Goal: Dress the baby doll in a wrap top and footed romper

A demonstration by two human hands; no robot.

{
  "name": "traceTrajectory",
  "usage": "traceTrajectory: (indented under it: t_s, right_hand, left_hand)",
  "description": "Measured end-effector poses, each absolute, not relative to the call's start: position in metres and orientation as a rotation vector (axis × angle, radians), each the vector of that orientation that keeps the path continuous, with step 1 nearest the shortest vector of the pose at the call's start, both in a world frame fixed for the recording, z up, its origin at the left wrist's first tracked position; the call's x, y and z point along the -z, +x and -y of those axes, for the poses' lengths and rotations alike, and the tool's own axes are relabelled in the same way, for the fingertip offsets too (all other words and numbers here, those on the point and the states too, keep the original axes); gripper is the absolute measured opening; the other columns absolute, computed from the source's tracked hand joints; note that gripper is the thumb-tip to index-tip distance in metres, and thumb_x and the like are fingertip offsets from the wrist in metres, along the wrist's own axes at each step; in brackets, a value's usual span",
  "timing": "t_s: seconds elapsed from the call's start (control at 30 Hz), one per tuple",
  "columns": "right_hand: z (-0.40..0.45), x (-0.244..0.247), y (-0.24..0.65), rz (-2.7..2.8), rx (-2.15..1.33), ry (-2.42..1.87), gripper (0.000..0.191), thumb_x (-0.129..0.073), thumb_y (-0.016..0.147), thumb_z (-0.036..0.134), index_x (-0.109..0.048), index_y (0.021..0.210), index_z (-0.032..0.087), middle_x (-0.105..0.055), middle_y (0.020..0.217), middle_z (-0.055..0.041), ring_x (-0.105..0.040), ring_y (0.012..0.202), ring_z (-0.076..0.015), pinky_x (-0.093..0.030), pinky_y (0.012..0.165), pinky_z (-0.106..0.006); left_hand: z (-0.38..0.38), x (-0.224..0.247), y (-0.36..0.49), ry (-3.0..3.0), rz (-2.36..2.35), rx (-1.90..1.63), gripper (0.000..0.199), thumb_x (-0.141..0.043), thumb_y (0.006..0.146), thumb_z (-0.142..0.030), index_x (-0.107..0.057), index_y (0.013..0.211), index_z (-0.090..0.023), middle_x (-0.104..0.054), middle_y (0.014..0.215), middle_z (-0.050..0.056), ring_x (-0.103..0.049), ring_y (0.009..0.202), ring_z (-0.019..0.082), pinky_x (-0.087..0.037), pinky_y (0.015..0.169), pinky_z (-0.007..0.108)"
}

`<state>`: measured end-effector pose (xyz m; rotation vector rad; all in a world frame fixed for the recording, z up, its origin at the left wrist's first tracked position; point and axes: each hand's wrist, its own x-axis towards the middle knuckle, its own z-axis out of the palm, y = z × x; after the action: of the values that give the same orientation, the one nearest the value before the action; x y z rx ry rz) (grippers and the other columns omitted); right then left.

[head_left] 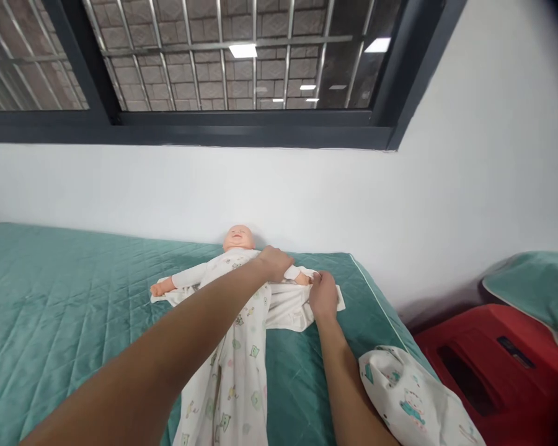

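A baby doll (239,238) lies on its back on the green quilted cover, head by the wall, arms spread. It has white sleeves, and a white baby garment with printed animals (242,353) runs down over its body toward me. My left hand (275,263) reaches across the doll and is closed around its sleeved arm on the right side. My right hand (324,296) is closed on the white cloth sleeve (312,272) beside the doll's small hand (303,279). White fabric (291,306) spreads beneath that arm. My left fingertips are partly hidden.
The green quilted cover (74,297) extends far to the left. A bunched white printed cloth (413,396) lies by my right forearm. Beyond the right edge stands a red plastic stool (502,353) with green fabric (539,291) above it. A barred window (242,130) is set in the white wall.
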<state>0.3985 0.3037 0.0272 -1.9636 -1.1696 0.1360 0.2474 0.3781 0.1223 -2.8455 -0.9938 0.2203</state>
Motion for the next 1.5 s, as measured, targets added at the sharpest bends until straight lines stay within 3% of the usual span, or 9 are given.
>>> traceTrajectory:
  t_s: [0.5, 0.63, 0.77, 0.93, 1.0, 1.1, 1.27, 1.4, 1.5]
  right_hand:
    - [-0.312, -0.021, 0.413, 1.072, -0.149, -1.582, 0.039, -0.039, 0.084, 0.050, -0.058, 0.094, 0.018, -0.064, 0.099, -0.0143, -0.054, 0.095, -0.0276, -0.039, 0.091, -0.044]
    - [-0.317, -0.015, 0.416, 1.020, -0.248, -1.500, 0.038, -0.045, 0.081, 0.049, -0.061, 0.095, 0.017, -0.066, 0.098, -0.0121, -0.056, 0.092, -0.0266, -0.041, 0.088, -0.044]
    - [-0.322, -0.011, 0.416, 0.970, -0.378, -1.390, 0.035, -0.054, 0.074, 0.044, -0.066, 0.094, 0.017, -0.070, 0.095, -0.0092, -0.060, 0.089, -0.0245, -0.046, 0.081, -0.039]
    - [-0.325, -0.010, 0.414, 0.829, -0.454, -1.289, 0.038, -0.053, 0.070, 0.039, -0.062, 0.099, 0.016, -0.071, 0.101, -0.0121, -0.066, 0.087, -0.0228, -0.052, 0.077, -0.038]
    - [-0.324, -0.011, 0.414, 0.787, -0.441, -1.280, 0.039, -0.051, 0.070, 0.037, -0.059, 0.102, 0.017, -0.070, 0.104, -0.0124, -0.067, 0.091, -0.0227, -0.053, 0.080, -0.040]
    - [-0.319, -0.016, 0.411, 0.790, -0.400, -1.297, 0.040, -0.051, 0.068, 0.032, -0.059, 0.104, 0.017, -0.067, 0.110, -0.0121, -0.065, 0.102, -0.0233, -0.050, 0.091, -0.042]
    - [-0.304, -0.039, 0.377, 1.097, -0.066, -1.439, 0.036, -0.044, 0.083, 0.031, -0.061, 0.111, 0.016, -0.063, 0.119, -0.0140, -0.057, 0.112, -0.0245, -0.044, 0.096, -0.041]
    - [-0.292, -0.053, 0.335, 1.365, -0.198, -1.591, 0.033, -0.041, 0.092, 0.045, -0.062, 0.097, 0.019, -0.068, 0.094, -0.0100, -0.060, 0.090, -0.0234, -0.045, 0.082, -0.036]
    - [-0.288, -0.052, 0.315, 1.577, -0.473, -1.657, 0.039, -0.036, 0.095, 0.052, -0.061, 0.087, 0.023, -0.068, 0.085, -0.0054, -0.060, 0.082, -0.0227, -0.042, 0.079, -0.036]
  left_hand:
    - [-0.369, -0.149, 0.227, -2.847, 1.057, -0.180, 0.033, -0.059, 0.080, -0.026, -0.058, 0.112, -0.020, -0.069, 0.108, 0.013, -0.066, 0.097, 0.028, -0.051, 0.082, 0.041]
    - [-0.366, -0.155, 0.223, -2.850, 1.099, -0.148, 0.037, -0.056, 0.081, -0.025, -0.054, 0.118, -0.019, -0.067, 0.112, 0.013, -0.065, 0.098, 0.028, -0.052, 0.080, 0.040]
    - [-0.364, -0.146, 0.229, -2.867, 1.121, -0.140, 0.041, -0.058, 0.081, -0.030, -0.053, 0.120, -0.019, -0.067, 0.114, 0.013, -0.064, 0.101, 0.029, -0.052, 0.083, 0.041]
    - [-0.356, -0.132, 0.244, -2.901, 1.198, -0.086, 0.051, -0.059, 0.082, -0.049, -0.054, 0.120, -0.015, -0.065, 0.118, 0.015, -0.062, 0.107, 0.033, -0.051, 0.088, 0.046]
    - [-0.346, -0.135, 0.239, -2.908, 1.237, -0.046, 0.046, -0.058, 0.084, -0.046, -0.056, 0.119, -0.016, -0.064, 0.121, 0.014, -0.061, 0.110, 0.032, -0.051, 0.090, 0.045]
    - [-0.320, -0.140, 0.208, -2.877, 1.329, 0.226, 0.033, -0.048, 0.090, -0.033, -0.056, 0.119, -0.020, -0.060, 0.129, 0.011, -0.056, 0.119, 0.027, -0.048, 0.096, 0.041]
    - [-0.271, -0.107, 0.113, -2.462, 1.844, 1.440, 0.030, -0.047, 0.094, -0.033, -0.058, 0.120, -0.026, -0.060, 0.132, 0.004, -0.052, 0.127, 0.023, -0.038, 0.111, 0.040]
    - [-0.251, -0.072, 0.071, -2.295, 2.502, 1.819, 0.046, -0.048, 0.092, -0.053, -0.054, 0.132, -0.032, -0.057, 0.140, 0.001, -0.051, 0.131, 0.026, -0.041, 0.110, 0.040]
    - [-0.253, -0.065, 0.075, -2.290, 2.592, 1.953, 0.053, -0.046, 0.092, -0.057, -0.048, 0.139, -0.032, -0.048, 0.149, -0.001, -0.041, 0.140, 0.025, -0.037, 0.114, 0.039]
